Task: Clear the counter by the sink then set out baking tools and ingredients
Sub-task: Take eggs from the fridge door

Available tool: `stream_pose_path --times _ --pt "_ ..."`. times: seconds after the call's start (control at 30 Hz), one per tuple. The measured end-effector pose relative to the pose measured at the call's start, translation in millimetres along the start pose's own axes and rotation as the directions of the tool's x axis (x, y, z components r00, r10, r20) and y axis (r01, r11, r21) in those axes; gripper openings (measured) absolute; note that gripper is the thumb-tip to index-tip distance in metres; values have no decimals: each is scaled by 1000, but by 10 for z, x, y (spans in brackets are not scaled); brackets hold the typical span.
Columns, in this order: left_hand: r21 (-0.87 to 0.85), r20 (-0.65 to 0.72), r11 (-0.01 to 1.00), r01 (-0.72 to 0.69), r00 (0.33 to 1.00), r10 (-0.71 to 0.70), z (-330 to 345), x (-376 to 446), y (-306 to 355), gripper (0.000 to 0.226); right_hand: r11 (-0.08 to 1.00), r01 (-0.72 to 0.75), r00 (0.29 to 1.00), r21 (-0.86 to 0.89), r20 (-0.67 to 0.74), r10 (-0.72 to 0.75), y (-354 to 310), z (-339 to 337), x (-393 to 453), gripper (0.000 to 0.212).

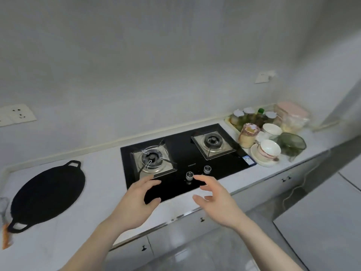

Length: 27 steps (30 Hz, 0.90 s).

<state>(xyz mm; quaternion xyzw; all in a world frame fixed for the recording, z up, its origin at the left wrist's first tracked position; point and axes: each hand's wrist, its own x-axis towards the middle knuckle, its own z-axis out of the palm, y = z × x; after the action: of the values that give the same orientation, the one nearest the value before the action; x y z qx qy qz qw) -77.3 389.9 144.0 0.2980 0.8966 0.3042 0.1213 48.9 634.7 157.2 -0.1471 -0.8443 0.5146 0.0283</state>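
Observation:
Both my hands hover empty over the front of a black two-burner gas hob (181,159) set in a white counter (101,178). My left hand (136,202) has relaxed, spread fingers near the left burner. My right hand (216,200) is held the same way just below the two knobs (189,175). A flat black griddle pan (46,194) with two loop handles lies on the counter at the left. At the right stand a lidded jar (248,137), white cups on saucers (267,151), a green glass bowl (292,143) and a tray of small jars (248,116).
A pink-lidded plastic container (293,114) sits in the far right corner. An orange-handled utensil (5,237) lies at the left edge. Wall sockets (17,114) are mounted at left and right. Cabinet doors (203,222) run below the counter, and a pale appliance top (322,222) stands at the right.

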Motion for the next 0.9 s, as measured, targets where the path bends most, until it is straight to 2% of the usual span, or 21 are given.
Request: stream_pose_path --times 0.23,0.4,0.63,0.9 --pt "3 98 987 -160 982 159 818 804 1412 50 996 -85 975 -2 -206 82 669 -1599 -367 50" --pt "-29 197 950 -311 930 311 1414 1321 2421 50 992 -129 925 13 -358 125 1114 -2548 -660 50" --pt "-28 303 875 -483 830 467 2002 2046 3341 50 983 -182 824 40 -540 174 1535 -3341 -873 48" --pt "-173 356 788 -591 708 610 2441 3052 4213 45 964 -250 678 90 -695 241 1740 -4054 -725 47"
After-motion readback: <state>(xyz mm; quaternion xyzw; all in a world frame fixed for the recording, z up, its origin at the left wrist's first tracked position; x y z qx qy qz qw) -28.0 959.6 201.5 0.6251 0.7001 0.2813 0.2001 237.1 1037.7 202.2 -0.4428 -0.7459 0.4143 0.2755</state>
